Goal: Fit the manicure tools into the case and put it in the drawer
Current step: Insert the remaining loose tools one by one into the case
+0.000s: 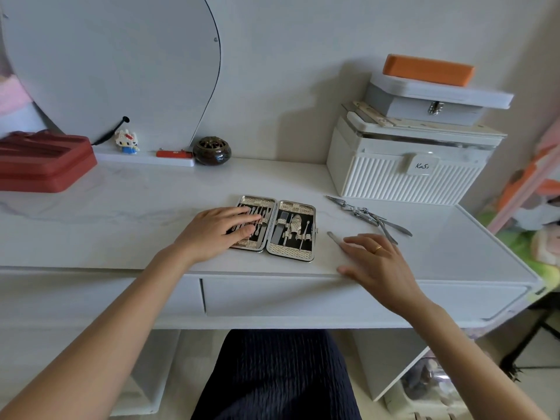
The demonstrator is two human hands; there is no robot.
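Head view: left hand (215, 231) flat on hinged metal case (290, 230); right hand (375, 262) spread near loose steel tools (368, 214).

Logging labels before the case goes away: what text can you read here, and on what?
"KaSi", handwritten, on the latch tab of the ribbed white box.
The red bar on the shelf carries a small mark, too small to read.
No other text is legible.
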